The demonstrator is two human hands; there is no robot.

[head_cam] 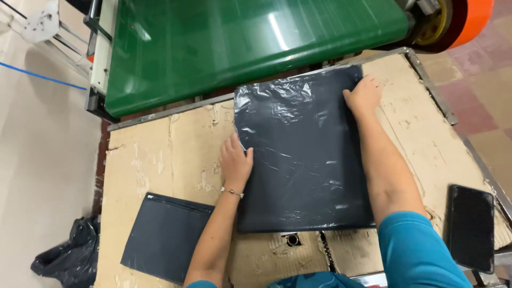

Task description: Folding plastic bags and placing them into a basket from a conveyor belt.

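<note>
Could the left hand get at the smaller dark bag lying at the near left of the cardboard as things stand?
Probably yes. The left hand rests flat on the large dark bag's left edge, and only bare cardboard lies between it and the smaller dark bag.

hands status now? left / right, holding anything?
Left hand: open, flat on left edge of dark plastic bag.
Right hand: open, pressing bag's top right corner.

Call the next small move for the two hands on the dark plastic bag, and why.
Probably slide the flat dark grey plastic bag forward onto the green conveyor belt. The left hand lies on its left edge, the right hand presses its far right corner, and that far edge already sits beside the belt on the cardboard-covered table.
</note>
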